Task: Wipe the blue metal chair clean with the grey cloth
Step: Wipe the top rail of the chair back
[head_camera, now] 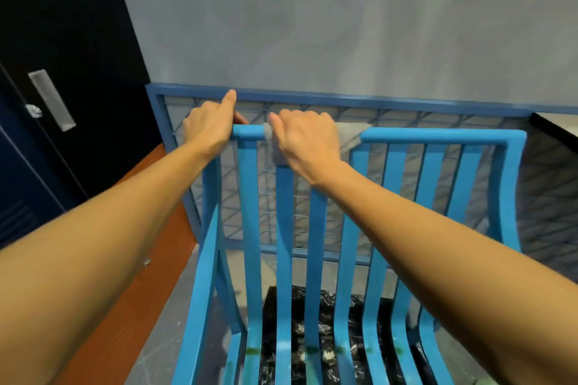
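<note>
Blue slatted chair [434,137], top rail under wiping, set against a grey wall [344,25].

The cloth [352,134], grey, is draped over the top rail towards its left end and is gripped there by the right hand [305,141], fingers curled over it. The rail's left corner is held by the left hand [209,131], forefinger raised. Green smudges [253,352] are seen on the slats near the seat bend. A blue-framed mesh panel [344,100] is stood just behind the chair, against the wall. Crumpled black plastic [322,322] is visible through the slats. A dark door [62,40] is placed at the left, beside a red-brown strip of floor [150,259].
</note>
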Available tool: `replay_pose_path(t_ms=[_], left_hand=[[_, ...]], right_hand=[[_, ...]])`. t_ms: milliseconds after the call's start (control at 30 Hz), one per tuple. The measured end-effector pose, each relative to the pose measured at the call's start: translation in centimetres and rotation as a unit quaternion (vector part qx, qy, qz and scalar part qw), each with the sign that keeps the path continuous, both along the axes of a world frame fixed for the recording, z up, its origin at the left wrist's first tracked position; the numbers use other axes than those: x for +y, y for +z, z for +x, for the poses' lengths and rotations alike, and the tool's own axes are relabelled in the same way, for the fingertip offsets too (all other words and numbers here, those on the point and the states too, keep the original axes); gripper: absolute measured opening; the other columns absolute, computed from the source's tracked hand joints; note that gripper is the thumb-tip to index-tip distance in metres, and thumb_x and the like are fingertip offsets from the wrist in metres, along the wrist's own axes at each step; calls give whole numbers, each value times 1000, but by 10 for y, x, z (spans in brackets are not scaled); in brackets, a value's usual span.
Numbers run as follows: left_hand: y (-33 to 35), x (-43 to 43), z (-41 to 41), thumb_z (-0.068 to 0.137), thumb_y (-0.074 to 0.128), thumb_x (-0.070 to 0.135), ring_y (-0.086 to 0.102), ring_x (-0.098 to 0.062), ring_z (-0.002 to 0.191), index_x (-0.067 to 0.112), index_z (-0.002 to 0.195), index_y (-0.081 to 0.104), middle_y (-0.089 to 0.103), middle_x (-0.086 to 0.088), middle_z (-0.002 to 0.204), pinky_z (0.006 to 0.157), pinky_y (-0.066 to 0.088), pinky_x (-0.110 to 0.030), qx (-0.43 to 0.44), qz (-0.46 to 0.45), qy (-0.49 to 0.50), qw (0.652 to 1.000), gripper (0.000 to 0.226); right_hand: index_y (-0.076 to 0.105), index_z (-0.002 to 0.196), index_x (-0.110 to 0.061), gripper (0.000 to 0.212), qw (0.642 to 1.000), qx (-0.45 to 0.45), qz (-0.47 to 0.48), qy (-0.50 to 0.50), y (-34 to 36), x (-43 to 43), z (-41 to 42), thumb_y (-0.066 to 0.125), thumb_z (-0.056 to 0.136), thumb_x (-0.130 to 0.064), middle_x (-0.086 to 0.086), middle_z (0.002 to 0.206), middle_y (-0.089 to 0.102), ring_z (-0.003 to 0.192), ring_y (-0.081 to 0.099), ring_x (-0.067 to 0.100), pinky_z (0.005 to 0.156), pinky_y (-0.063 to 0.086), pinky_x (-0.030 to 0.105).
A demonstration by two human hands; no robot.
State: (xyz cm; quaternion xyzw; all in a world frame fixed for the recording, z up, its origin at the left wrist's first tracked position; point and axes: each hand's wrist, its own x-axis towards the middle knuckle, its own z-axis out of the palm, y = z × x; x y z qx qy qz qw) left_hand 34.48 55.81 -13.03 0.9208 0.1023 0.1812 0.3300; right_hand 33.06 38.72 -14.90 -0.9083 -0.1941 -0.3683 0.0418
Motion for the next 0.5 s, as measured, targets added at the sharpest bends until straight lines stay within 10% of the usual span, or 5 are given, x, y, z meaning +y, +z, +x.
replay_pose_path(t_ms=[100, 200, 400, 500], left_hand=[[7, 15, 5, 106, 19, 50, 67, -12, 71, 25, 56, 77, 74, 4, 69, 70, 51, -22, 27, -293, -145, 945, 80], [4, 32, -10, 105, 17, 51, 61, -10, 57, 14, 82, 75, 71, 1, 66, 50, 47, -19, 22, -443, -153, 883, 73], [-46, 57, -43, 104, 23, 55, 55, -7, 42, 15, 92, 55, 54, 7, 47, 41, 43, -19, 46, -531, -120, 838, 53], [-59, 70, -53, 102, 24, 60, 71, -19, 75, 12, 104, 62, 73, -3, 75, 64, 56, -31, 68, -515, -104, 848, 61]], right_hand=[[62, 107, -16, 42, 998, -10, -27, 58, -5, 45, 2, 34, 100, -46, 8, 100, 69, 90, 64, 32, 71, 40, 42], [57, 116, -10, 39, 990, -15, -73, 123, -10, 70, 3, 40, 99, -41, 11, 116, 62, 99, 60, 32, 77, 41, 44], [34, 147, 1, 54, 967, 7, -158, 200, -3, 80, 9, 43, 95, -13, 18, 126, 56, 102, 56, 37, 83, 43, 46], [32, 149, -6, 56, 966, 28, -160, 201, 1, 86, 10, 45, 95, -10, 12, 135, 53, 110, 56, 33, 84, 46, 43]])
